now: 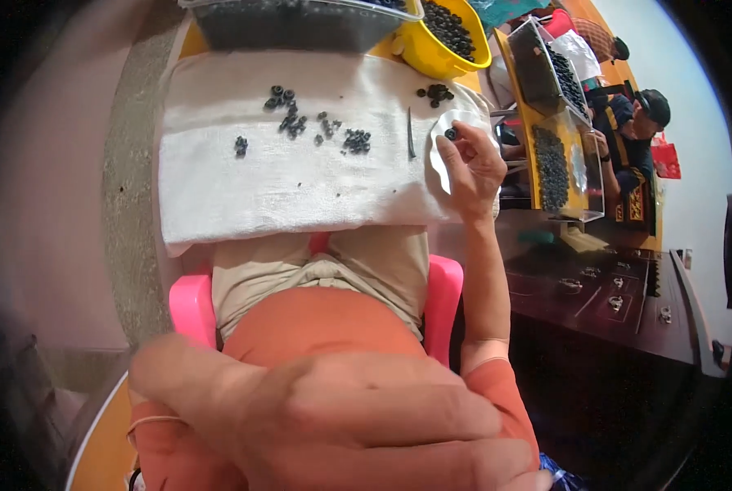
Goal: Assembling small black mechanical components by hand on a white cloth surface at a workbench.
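Note:
My right hand (474,168) is above a white scalloped-edge plate (441,173) at the right of a white cloth (235,188). Thumb and fingers pinch a small black ring-shaped piece (452,132). Very close in front of the view, my left hand (374,409) fills the lower middle, fingers stretched toward the right and nothing visible in them; some fingertips run out of view. Dark thin tweezers (411,135) lie left of the plate. Little clusters of black pieces (357,141) are spread over the cloth, with larger ones (277,98) further back and a small pile (436,95) behind the plate.
At the back stand a clear bin (292,29) and a yellow tub (415,51) of black pieces. To the right, another table holds a clear box (538,69) and a tray of dark pieces (551,168); a person in a dark cap (654,106) sits there. Pink chair arms (194,307) flank me.

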`<state>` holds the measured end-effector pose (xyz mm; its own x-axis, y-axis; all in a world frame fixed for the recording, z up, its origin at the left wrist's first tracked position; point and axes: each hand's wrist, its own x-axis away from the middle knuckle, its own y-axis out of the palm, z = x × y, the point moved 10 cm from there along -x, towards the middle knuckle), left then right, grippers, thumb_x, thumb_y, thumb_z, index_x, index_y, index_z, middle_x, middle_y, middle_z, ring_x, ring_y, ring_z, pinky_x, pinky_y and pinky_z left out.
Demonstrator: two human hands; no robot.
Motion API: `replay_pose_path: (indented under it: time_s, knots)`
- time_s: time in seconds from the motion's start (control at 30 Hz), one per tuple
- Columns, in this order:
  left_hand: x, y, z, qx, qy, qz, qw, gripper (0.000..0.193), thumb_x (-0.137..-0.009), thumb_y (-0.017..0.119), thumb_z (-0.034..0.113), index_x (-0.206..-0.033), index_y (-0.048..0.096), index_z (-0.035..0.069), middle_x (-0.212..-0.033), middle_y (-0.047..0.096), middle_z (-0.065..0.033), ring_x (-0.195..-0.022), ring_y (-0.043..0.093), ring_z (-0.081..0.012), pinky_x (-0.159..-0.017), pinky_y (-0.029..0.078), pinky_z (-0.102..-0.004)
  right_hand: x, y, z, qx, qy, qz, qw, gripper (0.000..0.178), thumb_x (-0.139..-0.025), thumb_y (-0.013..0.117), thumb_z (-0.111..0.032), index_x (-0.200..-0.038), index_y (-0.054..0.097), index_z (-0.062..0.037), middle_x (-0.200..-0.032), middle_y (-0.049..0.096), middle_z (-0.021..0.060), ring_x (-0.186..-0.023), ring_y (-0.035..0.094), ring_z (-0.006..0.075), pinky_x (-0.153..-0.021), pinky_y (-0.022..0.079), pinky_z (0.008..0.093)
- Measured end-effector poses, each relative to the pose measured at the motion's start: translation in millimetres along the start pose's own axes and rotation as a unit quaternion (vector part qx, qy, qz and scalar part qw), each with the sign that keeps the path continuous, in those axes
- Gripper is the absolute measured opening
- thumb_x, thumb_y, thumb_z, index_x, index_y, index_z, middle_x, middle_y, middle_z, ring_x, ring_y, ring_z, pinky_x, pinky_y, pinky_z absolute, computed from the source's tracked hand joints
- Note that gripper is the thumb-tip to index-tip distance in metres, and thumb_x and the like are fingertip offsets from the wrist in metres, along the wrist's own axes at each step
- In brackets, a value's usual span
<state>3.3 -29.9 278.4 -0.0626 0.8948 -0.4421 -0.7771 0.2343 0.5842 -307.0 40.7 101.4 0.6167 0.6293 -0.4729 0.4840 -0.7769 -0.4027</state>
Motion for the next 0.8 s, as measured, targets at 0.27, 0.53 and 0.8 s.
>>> replay_pose_path:
  time_s: [0.27,0.53,0.8]
  knots:
    - [-14.9,-3.0,-23.8,-0.115,-0.127,-0.146,0.974,0.024,-0.058,0.070,-0.015,-0.065,0.054,0.001,-0.054,0.061,-0.0054,-0.043,0.059,-0.0169,-0.039,0.046,-0.0262,-13.3,-0.6,-28.8,0.122,-0.124,0.017,0.985,0.027,-0.083,0.075,-0.003,-0.109,0.067,-0.0004,-0.081,0.062,-0.0001,-0.070,0.056,0.0066,-0.063,0.046,0.0205]
    - [55.2,15.9,-111.3,0.040,-0.083,-0.471,0.877,0.033,-0.080,0.070,0.002,-0.112,0.067,-0.005,-0.097,0.070,-0.0157,-0.079,0.068,-0.0235,-0.071,0.055,-0.0325,-113.4,-27.4,-36.3,0.145,-0.161,0.146,0.965,0.027,-0.089,0.073,-0.014,-0.111,0.068,-0.0003,-0.077,0.070,0.0063,-0.067,0.065,0.0090,-0.063,0.050,0.0215]
    - [75.5,-24.9,-198.1,-0.068,-0.243,-0.438,0.863,0.028,-0.083,0.066,0.001,-0.112,0.067,0.000,-0.095,0.070,-0.0132,-0.085,0.069,-0.0208,-0.076,0.054,-0.0294,-122.0,48.2,2.5,0.106,-0.151,-0.058,0.981,0.011,-0.088,0.071,-0.007,-0.096,0.072,-0.0014,-0.085,0.072,0.0076,-0.073,0.065,0.0103,-0.065,0.051,0.0249]
